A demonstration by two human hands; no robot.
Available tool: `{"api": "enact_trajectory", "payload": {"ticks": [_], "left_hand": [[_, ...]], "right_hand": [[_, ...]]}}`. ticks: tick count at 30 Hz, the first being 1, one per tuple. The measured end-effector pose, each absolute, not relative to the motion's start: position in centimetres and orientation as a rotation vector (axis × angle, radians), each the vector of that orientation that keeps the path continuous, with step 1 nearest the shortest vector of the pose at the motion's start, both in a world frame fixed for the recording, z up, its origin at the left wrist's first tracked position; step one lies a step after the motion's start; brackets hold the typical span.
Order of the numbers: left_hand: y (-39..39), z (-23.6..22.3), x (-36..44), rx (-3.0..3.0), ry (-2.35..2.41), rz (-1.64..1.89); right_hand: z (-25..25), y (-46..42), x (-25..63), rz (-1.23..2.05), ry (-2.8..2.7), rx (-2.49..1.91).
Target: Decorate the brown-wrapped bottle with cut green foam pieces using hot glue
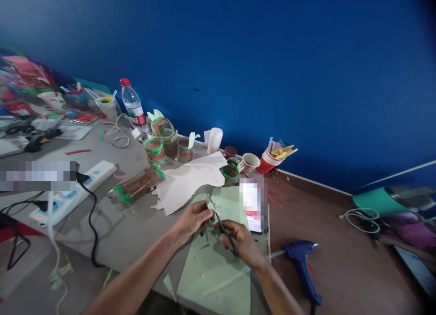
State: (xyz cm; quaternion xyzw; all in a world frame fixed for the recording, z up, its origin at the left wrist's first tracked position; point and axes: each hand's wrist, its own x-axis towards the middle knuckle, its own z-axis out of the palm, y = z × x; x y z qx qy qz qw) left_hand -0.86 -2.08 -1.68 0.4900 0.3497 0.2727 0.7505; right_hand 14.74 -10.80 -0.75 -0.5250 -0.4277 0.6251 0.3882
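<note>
My right hand (240,241) is closed on the black handles of a pair of scissors (223,228), whose blades point up and to the left. My left hand (193,219) pinches a small pale green paper piece (211,206) right at the blades. Both hands hover over a large pale green sheet (214,269) that lies on the grey table (136,233) and overhangs its near edge. A ragged cream sheet (189,179) lies just beyond the hands.
A blue glue gun (301,263) lies on the brown floor to the right. A phone (252,206), several decorated cups (155,150), a red cup of utensils (272,158), a water bottle (133,105) and a white power strip (78,188) with black cables occupy the table.
</note>
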Motion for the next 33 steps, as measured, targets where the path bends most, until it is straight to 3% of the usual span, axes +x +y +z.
{"api": "enact_trajectory", "payload": {"ticks": [33], "left_hand": [[-1.75, -1.88, -1.05, 0.945, 0.788, 0.815]], "right_hand": [[-1.1, -10.83, 14.89, 1.591, -1.154, -1.351]]}}
